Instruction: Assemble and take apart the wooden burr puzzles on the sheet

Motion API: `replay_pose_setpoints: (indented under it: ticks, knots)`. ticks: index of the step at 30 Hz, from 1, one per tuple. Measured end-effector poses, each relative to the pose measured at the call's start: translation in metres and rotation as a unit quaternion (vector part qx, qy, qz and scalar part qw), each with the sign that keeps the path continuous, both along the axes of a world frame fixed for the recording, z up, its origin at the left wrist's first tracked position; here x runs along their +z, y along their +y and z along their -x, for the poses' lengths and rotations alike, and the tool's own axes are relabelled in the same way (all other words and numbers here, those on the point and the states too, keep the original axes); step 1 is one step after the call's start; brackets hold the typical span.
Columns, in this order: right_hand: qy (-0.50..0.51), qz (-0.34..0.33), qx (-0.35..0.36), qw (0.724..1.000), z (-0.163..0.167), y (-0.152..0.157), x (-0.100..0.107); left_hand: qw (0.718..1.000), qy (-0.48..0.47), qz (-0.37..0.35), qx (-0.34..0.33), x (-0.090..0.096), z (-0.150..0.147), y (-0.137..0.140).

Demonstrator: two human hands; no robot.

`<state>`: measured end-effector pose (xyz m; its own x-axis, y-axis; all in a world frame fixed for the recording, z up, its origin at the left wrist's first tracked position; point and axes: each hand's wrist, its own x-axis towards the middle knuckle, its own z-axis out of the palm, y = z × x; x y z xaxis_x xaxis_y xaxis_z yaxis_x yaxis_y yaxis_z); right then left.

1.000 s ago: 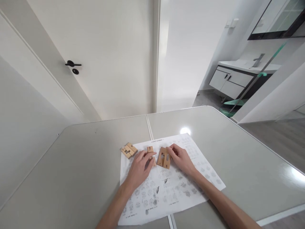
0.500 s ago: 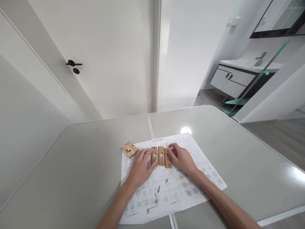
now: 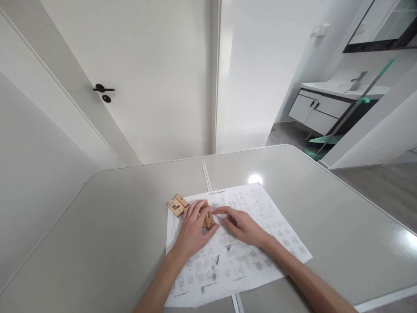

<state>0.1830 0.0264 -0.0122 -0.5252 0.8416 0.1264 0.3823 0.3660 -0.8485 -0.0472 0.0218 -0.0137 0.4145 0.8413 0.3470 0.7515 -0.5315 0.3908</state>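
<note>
Wooden puzzle pieces with cut-out notches lie on a printed sheet of paper [image 3: 241,278]. One wooden piece [image 3: 210,221], marked with a 2, shows between my hands; the others beside it are mostly hidden. My left hand [image 3: 192,228] arches over them, fingers at their far ends and thumb near the close end, gripping them together. My right hand [image 3: 244,226] is just to the right, index finger stretched to the marked piece's edge, thumb apart, holding nothing. Past my left fingers sits another group of joined wooden pieces [image 3: 177,205] at the paper's far left corner.
The paper lies across the seam [image 3: 206,174] of a grey table [image 3: 114,230]. Beyond the table's far edge stands a white door [image 3: 156,87] with a black handle [image 3: 103,89]. At the back right are a washbasin cabinet [image 3: 319,108] and a green-ended pole [image 3: 361,100].
The notched pieces have slid left and closer together, under my left hand. My right hand has moved left with them, its index finger now straighter. The other joined group stays put.
</note>
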Motion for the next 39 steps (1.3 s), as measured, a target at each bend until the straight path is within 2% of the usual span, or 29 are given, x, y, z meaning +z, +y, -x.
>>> replay_pose_setpoints:
  ticks: [6, 11, 12, 13, 16, 18, 19, 21, 25, 30, 39]
  knots:
    - [0.017, 0.019, -0.007, 1.000, -0.002, 0.002, -0.005, 0.999, -0.006, -0.041, 0.018, 0.004, 0.003, 0.002]
    - [0.027, 0.022, -0.007, 0.999, -0.001, 0.001, 0.000, 0.998, -0.025, -0.048, -0.044, 0.018, 0.021, 0.008]
    - [0.025, 0.023, -0.011, 0.999, -0.001, 0.001, 0.001, 0.997, -0.042, -0.058, -0.036, 0.020, 0.028, 0.012]
    - [0.024, 0.025, -0.015, 0.999, -0.001, 0.001, 0.002, 0.996, -0.062, -0.072, -0.007, 0.021, 0.034, 0.016]
    - [0.024, 0.030, -0.035, 0.999, 0.000, 0.001, 0.002, 0.973, -0.138, -0.121, 0.138, 0.018, 0.057, 0.030]
    - [0.027, 0.032, -0.046, 0.998, 0.001, 0.002, 0.000, 0.950, -0.179, -0.094, 0.236, 0.012, 0.072, 0.038]
    - [0.028, 0.033, -0.050, 0.998, 0.001, 0.002, -0.001, 0.937, -0.210, -0.057, 0.274, 0.009, 0.077, 0.042]
    - [0.031, 0.037, -0.057, 0.997, 0.003, 0.003, -0.004, 0.913, -0.253, -0.007, 0.321, 0.002, 0.085, 0.046]
    - [0.029, 0.041, -0.072, 0.996, 0.006, 0.003, -0.008, 0.909, -0.260, 0.003, 0.327, -0.007, 0.086, 0.047]
    - [0.020, 0.047, -0.073, 0.996, 0.007, 0.002, -0.007, 0.910, -0.263, 0.012, 0.320, -0.009, 0.082, 0.045]
    - [-0.009, -0.002, -0.083, 0.996, 0.009, 0.004, -0.007, 0.904, -0.257, 0.017, 0.342, -0.007, 0.085, 0.046]
